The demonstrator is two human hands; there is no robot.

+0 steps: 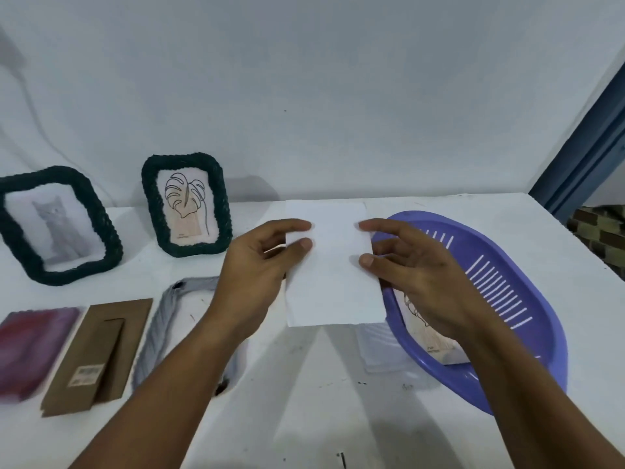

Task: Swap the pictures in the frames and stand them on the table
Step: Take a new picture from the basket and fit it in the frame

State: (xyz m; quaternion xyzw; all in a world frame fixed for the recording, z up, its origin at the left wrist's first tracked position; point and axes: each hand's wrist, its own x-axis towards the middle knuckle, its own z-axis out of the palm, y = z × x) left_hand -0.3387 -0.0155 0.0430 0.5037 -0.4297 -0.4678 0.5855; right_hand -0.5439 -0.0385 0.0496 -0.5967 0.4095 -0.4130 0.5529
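Hands: left hand [260, 262], right hand [416, 275] pinch white sheet [333, 275] edges | above table [321, 401]

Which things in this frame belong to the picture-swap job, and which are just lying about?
Job: white sheet held between left hand and right hand; cat frame and leaf frame, both standing; grey frame lying flat; cardboard backing; leaf print in the basket.

Lying about: purple basket; blurred reddish item, purpose unclear.
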